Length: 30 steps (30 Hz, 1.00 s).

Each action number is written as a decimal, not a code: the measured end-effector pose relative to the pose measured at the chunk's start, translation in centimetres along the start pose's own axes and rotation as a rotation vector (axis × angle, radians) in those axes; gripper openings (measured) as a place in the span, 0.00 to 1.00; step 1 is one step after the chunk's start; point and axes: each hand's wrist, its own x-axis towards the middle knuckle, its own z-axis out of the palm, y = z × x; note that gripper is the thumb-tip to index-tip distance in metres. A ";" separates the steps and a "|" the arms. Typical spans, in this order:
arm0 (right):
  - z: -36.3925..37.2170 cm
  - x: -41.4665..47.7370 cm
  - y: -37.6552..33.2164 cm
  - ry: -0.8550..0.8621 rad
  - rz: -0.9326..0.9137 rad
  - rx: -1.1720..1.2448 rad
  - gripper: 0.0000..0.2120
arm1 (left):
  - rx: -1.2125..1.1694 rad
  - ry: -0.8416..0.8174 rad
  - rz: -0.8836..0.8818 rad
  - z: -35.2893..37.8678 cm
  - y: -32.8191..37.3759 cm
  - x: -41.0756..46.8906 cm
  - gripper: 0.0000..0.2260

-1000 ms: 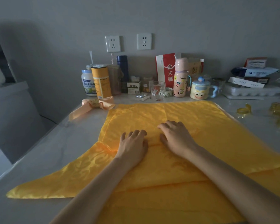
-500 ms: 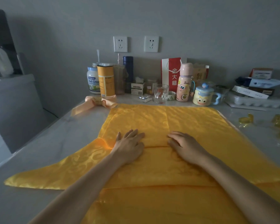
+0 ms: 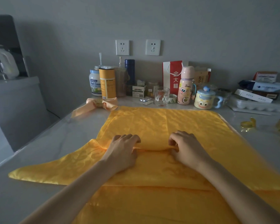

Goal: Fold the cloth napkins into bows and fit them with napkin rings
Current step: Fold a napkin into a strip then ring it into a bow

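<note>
A large yellow patterned napkin (image 3: 152, 122) lies spread over the grey table (image 3: 39, 159), partly folded in flat layers toward me. My left hand (image 3: 124, 147) and my right hand (image 3: 184, 146) sit side by side at its middle, fingers curled, each pinching the folded edge so the cloth bulges up between them. A pale orange napkin (image 3: 102, 105), tied as a bow with a gold ring at its centre, rests at the far left of the table. Yellow translucent napkin rings (image 3: 247, 124) lie on the right.
Along the wall stand a milk powder jar (image 3: 94, 83), a yellow canister (image 3: 107, 83), a blue flask (image 3: 130, 71), a glass (image 3: 162, 96), a red gift bag (image 3: 172, 76), a pink bottle (image 3: 185, 85), a cartoon mug (image 3: 204, 100) and an egg tray (image 3: 257, 105).
Both hands went from lying flat on the cloth to curling and pinching the folded edge, moving slightly apart. The cloth between them has lifted into a small bulge.
</note>
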 end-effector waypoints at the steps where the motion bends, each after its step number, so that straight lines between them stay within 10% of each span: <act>1: -0.2 -0.1 -0.2 -0.043 -0.004 -0.012 0.06 | 0.008 -0.011 -0.002 -0.1 0.2 -0.3 0.14; 13: 0.6 0.0 -1.6 -0.005 0.043 -0.161 0.13 | 0.013 -0.139 -0.096 0.9 2.3 0.4 0.17; 21: 2.5 0.2 -3.1 -0.377 0.023 0.008 0.27 | 0.067 -0.327 -0.146 1.7 2.1 0.2 0.23; 30: 1.6 -1.1 1.1 -0.384 0.153 -0.010 0.26 | -0.016 -0.355 -0.148 1.5 1.5 0.3 0.22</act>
